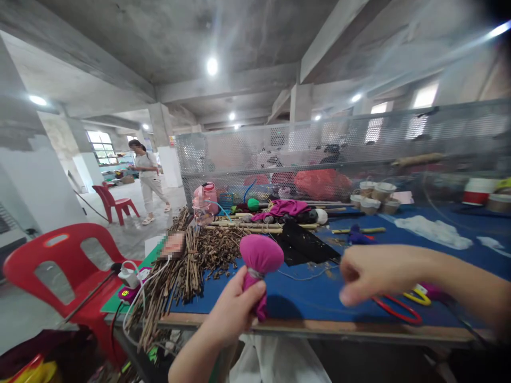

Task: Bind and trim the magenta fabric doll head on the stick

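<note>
The left hand (237, 298) grips the magenta bundle (261, 252) below its head, over the near tabletop (315, 306). The right hand (371, 274) is curled; contents indeterminable. Relaxed left-hand pressure could let the binding (255, 273) slip.

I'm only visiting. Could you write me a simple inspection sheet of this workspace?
Surface: blue tabletop, partly covered.
Job's things: purple cloth bundle, rounded on top, bound at its neck.
Clutter: dry stems, black cloth, pale cups.
Hands: left hand grips the bundle below its head; right hand is curled, its hold unclear.
Cables: white-corded plug at a power strip, left edge.
Surroundings: red chair at left, mesh partition behind, person beyond.
</note>
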Motion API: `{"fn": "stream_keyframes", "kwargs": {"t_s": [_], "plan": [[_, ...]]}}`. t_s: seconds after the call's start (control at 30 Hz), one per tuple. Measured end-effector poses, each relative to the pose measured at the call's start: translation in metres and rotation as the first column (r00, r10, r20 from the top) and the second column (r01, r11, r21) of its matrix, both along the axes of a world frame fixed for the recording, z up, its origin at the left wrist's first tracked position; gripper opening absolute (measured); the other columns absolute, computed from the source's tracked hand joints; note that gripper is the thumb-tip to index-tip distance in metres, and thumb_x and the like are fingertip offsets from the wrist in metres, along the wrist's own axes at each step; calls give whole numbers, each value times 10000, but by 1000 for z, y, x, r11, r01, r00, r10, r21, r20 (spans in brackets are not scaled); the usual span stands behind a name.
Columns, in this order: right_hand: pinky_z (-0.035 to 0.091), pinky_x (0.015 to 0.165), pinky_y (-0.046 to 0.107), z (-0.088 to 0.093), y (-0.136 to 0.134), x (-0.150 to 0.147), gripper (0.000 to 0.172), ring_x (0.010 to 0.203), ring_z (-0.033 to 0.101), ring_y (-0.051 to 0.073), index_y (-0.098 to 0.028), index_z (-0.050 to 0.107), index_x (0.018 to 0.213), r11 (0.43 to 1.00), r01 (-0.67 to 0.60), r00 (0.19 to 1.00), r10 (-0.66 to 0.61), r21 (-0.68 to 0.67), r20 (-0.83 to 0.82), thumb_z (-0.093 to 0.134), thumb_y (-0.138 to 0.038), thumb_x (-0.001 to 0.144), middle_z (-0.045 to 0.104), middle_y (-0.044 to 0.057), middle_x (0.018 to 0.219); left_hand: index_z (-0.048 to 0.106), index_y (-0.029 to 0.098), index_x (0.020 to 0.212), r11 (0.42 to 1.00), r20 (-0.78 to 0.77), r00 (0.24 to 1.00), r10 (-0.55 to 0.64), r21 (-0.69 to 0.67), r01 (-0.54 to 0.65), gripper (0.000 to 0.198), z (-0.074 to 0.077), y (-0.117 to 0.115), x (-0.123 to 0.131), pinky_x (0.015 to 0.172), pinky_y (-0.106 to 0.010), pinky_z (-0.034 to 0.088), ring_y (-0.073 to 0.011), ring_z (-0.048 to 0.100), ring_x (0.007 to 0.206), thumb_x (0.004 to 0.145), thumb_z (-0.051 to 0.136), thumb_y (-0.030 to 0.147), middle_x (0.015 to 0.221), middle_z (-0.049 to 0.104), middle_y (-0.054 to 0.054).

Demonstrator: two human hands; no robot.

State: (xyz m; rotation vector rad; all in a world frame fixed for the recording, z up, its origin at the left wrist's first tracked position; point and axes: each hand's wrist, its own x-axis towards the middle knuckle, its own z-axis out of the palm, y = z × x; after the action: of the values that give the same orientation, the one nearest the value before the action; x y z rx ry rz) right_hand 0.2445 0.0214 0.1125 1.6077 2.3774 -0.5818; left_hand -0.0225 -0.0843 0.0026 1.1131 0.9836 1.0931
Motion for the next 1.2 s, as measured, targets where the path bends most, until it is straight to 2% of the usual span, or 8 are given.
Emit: {"fn": "stream_keyframes", "kwargs": {"t_s": [0.13,0.27,0.4,0.53,0.67,0.8,0.97,1.2], "plan": [[352,458,259,-18,-32,-14,452,460,491,138,-164,606,605,995,-98,916,92,4,-389,589,-606,694,512,2,487,507,191,1004,995,-50,998,49,93,-44,384,30,11,-7,383,-169,196,-27,244,380,765,622,468,561,376,102],[445,823,361,-47,-37,-57,502,957,569,236,-199,611,1029,973,130,524,94,188,-846,680,-546,673,636,99,1007,531,177,970,991,-6,999,37,131,-36,365,35,13,7,441,-168,273,-37,297,433,741,653,434,579,398,92],[464,794,350,-95,-44,-101,852,881,585,212,-217,442,1275,953,-301,163,14,-36,-986,780,-549,567,620,71,984,539,176,1006,991,-12,998,59,124,-57,365,28,10,12,462,-177,291,-53,341,456,754,647,417,583,423,81],[299,451,197,-119,-65,-111,379,464,323,70,-182,548,833,969,-32,93,-241,-245,-966,667,-530,739,400,-72,559,495,183,1003,989,-47,992,116,95,-111,341,20,14,4,395,-171,227,-34,275,391,788,603,426,563,388,99],[209,438,228,-126,-92,-108,529,485,182,77,-193,313,524,957,222,-101,-169,-188,-980,561,-568,804,232,-68,506,436,197,907,989,-27,992,122,82,-119,351,10,20,3,340,-154,188,-17,248,346,777,604,477,546,359,115],[234,462,253,-131,-104,-111,527,497,206,93,-210,253,516,930,332,-85,-136,-157,-987,565,-513,813,219,-53,508,397,211,831,998,53,997,48,32,-50,381,6,17,4,321,-131,189,-11,252,334,751,629,503,527,382,113],[229,483,255,-128,-90,-103,532,512,213,92,-208,223,506,879,476,137,-64,9,-989,572,-500,783,212,-47,520,395,195,760,1000,243,970,9,-9,-7,355,12,10,-4,302,-109,154,8,225,334,704,679,401,562,417,89],[246,437,241,-123,-55,-96,476,462,269,90,-205,342,469,977,210,313,-31,38,-949,595,-520,721,271,-53,453,443,176,804,953,617,777,-121,-148,265,329,-3,4,10,305,-92,76,22,189,321,599,652,327,571,505,39]]}}
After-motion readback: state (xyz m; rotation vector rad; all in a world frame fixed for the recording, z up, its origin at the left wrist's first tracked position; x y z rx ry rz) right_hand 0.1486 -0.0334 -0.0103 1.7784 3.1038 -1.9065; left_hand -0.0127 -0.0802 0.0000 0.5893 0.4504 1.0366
